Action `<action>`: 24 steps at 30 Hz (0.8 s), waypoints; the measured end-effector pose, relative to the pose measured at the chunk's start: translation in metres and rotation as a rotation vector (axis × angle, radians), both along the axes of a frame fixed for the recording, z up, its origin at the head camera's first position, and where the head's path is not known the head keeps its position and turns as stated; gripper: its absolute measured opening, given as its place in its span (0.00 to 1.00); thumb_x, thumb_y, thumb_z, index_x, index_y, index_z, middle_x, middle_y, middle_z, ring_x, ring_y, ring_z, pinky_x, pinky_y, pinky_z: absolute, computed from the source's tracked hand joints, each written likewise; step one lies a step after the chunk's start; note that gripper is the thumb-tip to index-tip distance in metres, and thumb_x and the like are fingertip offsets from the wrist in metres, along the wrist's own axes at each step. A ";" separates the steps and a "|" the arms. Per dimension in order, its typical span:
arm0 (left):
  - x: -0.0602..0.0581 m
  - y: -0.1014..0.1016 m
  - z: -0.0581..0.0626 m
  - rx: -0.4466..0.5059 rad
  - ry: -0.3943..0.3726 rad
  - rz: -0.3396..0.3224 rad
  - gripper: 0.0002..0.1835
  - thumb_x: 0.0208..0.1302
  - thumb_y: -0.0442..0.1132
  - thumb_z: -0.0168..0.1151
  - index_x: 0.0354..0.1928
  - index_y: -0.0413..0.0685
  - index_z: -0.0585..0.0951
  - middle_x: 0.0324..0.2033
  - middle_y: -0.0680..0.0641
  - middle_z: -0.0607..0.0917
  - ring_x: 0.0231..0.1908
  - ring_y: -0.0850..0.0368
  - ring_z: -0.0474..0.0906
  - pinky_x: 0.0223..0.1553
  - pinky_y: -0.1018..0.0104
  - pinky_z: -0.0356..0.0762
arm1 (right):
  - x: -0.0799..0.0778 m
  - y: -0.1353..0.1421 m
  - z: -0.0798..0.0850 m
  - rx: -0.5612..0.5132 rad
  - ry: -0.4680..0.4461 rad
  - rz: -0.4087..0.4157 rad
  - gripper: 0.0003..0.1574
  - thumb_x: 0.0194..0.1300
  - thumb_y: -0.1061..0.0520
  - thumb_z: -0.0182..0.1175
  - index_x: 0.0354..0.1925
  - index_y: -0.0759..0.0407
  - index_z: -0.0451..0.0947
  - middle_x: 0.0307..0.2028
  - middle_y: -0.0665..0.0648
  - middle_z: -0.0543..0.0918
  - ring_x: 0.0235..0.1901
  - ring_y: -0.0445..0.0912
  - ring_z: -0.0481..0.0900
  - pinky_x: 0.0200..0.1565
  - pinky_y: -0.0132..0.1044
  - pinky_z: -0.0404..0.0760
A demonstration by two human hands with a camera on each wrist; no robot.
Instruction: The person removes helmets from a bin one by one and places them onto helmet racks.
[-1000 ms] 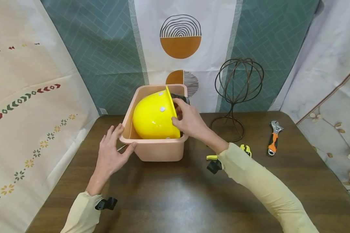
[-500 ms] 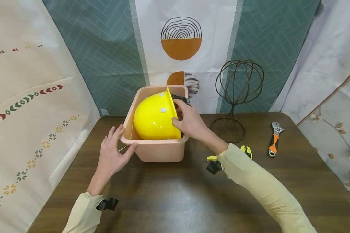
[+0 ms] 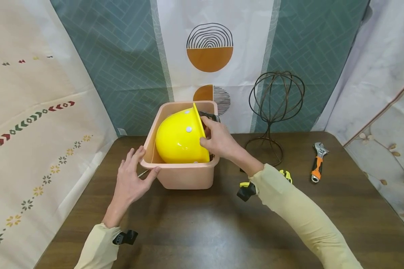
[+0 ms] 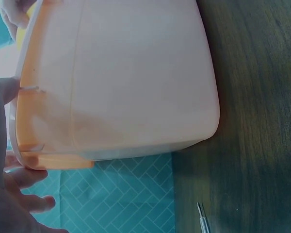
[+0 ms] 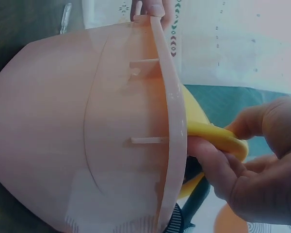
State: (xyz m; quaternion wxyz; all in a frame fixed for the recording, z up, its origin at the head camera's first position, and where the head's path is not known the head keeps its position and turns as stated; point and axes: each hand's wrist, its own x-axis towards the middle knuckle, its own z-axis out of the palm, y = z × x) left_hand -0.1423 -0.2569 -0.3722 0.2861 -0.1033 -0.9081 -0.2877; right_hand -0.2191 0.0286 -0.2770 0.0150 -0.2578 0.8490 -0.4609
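Observation:
A yellow hard hat lies on its side in a pink plastic bin, its brim facing right. My right hand pinches the brim between thumb and fingers; the right wrist view shows the pinched brim just above the bin's rim. With my left hand I hold the bin's near left corner, thumb on the front and fingers at the left side. Beside the hat inside the bin, a black ribbed item is partly visible; the rest of the contents is hidden.
A brown wire stand with a globe-shaped top is behind my right forearm. An orange-handled adjustable wrench lies at the right. My sleeve partly covers a yellow-handled tool. Left of the bin lies a thin metal rod.
The head view has shifted slightly, so everything sits a little lower in it. Both hands keep their places on the hard hat and the bin.

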 end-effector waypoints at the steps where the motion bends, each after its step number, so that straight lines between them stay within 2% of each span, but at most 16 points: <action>1: 0.000 0.000 0.000 0.003 -0.001 -0.001 0.40 0.56 0.49 0.71 0.68 0.39 0.71 0.68 0.36 0.71 0.70 0.31 0.58 0.61 0.23 0.50 | 0.000 0.000 0.000 -0.005 -0.009 0.001 0.44 0.61 0.68 0.60 0.74 0.63 0.59 0.46 0.61 0.78 0.41 0.52 0.78 0.46 0.39 0.83; 11: 0.001 0.000 0.001 0.001 0.010 0.000 0.40 0.54 0.50 0.72 0.66 0.38 0.72 0.67 0.36 0.72 0.69 0.29 0.59 0.59 0.20 0.49 | -0.005 0.003 0.006 -0.098 -0.161 0.027 0.46 0.63 0.70 0.58 0.76 0.60 0.56 0.43 0.64 0.74 0.36 0.54 0.82 0.29 0.42 0.85; 15: 0.000 0.000 0.002 0.006 0.007 -0.004 0.39 0.54 0.50 0.73 0.65 0.37 0.73 0.66 0.35 0.73 0.68 0.29 0.59 0.58 0.18 0.49 | -0.008 0.004 0.012 -0.139 -0.225 0.012 0.46 0.65 0.70 0.58 0.77 0.60 0.53 0.42 0.64 0.72 0.35 0.55 0.83 0.29 0.43 0.86; 24: 0.002 0.000 0.004 0.006 -0.021 0.002 0.40 0.55 0.50 0.72 0.66 0.36 0.72 0.66 0.34 0.72 0.68 0.28 0.59 0.57 0.18 0.47 | -0.012 0.007 0.017 -0.242 -0.306 -0.039 0.47 0.66 0.70 0.58 0.78 0.60 0.52 0.41 0.65 0.69 0.41 0.56 0.83 0.32 0.45 0.86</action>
